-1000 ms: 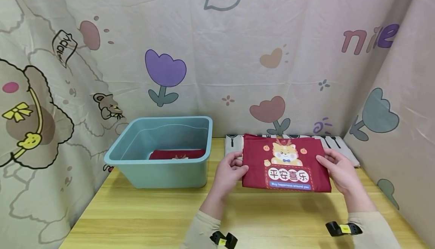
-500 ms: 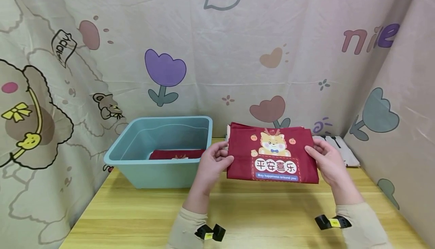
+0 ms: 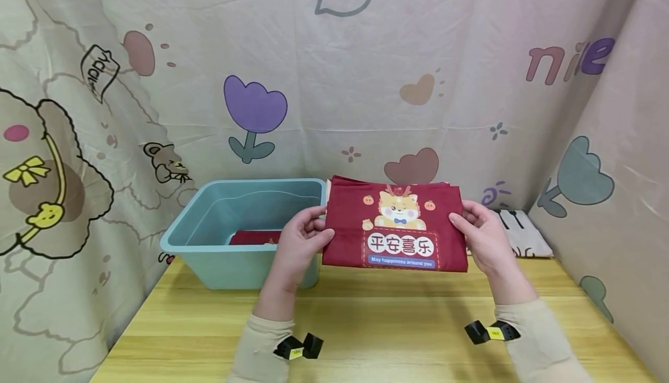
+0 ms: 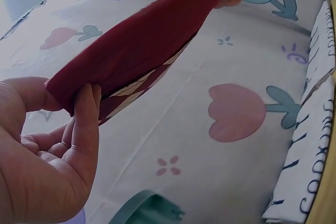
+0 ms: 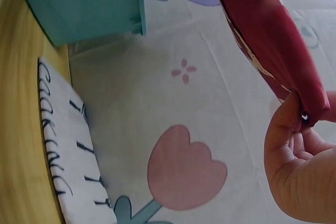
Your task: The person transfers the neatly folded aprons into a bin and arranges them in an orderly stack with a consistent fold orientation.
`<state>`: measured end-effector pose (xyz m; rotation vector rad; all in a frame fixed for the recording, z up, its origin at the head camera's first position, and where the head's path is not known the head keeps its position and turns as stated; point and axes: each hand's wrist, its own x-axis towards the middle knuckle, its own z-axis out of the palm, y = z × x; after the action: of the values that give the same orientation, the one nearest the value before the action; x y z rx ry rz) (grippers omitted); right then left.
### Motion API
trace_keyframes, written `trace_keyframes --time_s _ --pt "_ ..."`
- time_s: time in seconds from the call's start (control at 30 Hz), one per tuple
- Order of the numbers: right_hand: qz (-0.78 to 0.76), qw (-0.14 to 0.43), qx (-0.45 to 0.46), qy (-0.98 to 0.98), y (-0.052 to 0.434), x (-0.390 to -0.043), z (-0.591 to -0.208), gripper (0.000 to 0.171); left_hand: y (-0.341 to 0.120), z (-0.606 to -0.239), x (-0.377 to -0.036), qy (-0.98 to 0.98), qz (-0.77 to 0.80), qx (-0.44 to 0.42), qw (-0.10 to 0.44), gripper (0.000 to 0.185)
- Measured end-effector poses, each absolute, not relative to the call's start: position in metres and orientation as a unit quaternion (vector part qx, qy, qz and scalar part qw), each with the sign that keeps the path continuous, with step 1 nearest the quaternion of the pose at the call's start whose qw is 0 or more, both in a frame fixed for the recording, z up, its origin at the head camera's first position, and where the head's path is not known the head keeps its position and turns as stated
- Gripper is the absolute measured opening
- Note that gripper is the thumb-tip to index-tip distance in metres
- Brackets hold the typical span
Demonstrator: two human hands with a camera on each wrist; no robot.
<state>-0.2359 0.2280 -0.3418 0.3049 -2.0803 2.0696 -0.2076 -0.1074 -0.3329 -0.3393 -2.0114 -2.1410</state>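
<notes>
A folded dark red cloth (image 3: 397, 226) with a cartoon dog and white-circled characters hangs above the table, its printed face toward the head camera. My left hand (image 3: 300, 244) pinches its left edge, and my right hand (image 3: 483, 238) pinches the right edge. From the left wrist view, the red cloth (image 4: 142, 45) shows several layers, with a checked pale side underneath. Left of it stands a blue-green plastic tub (image 3: 240, 267), partly behind my left hand. Another red folded cloth (image 3: 253, 237) lies inside the tub.
Behind the held cloth, a folded white cloth with black print (image 3: 522, 235) lies at the back right of the wooden table (image 3: 392, 325). A patterned curtain (image 3: 334, 81) closes off the back and both sides.
Both hands have carried the red cloth leftward and a little upward, from in front of the white cloth toward the tub. More of the white cloth's right end shows beside my right hand.
</notes>
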Motion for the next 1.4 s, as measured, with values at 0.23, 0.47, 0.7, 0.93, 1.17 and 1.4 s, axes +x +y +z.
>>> trace_keyframes --time_s 0.23,0.47,0.7,0.93,1.17,1.4 --pt "0.710 0.095 0.116 -0.688 0.213 -0.240 -0.336 0.044 -0.124 -0.328 -0.206 -0.677 -0.718 -0.122 0.104 0.043" --pt "0.723 0.099 0.142 -0.669 0.199 -0.242 -0.330 0.036 -0.138 -0.326 -0.204 -0.687 -0.710 -0.115 0.109 0.043" --pt "0.732 0.088 0.147 -0.659 0.183 -0.245 -0.325 0.035 -0.155 -0.327 -0.205 -0.699 -0.697 -0.115 0.107 0.044" --pt "0.733 0.077 0.154 -0.658 0.169 -0.250 -0.326 0.036 -0.171 -0.325 -0.203 -0.712 -0.685 -0.105 0.113 0.045" --pt "0.738 0.068 0.159 -0.652 0.156 -0.253 -0.328 0.036 -0.183 -0.325 -0.201 -0.726 -0.671 -0.084 0.123 0.046" --pt "0.748 0.052 0.162 -0.642 0.140 -0.257 -0.329 0.038 -0.198 -0.327 -0.201 -0.729 -0.667 -0.081 0.127 0.046"
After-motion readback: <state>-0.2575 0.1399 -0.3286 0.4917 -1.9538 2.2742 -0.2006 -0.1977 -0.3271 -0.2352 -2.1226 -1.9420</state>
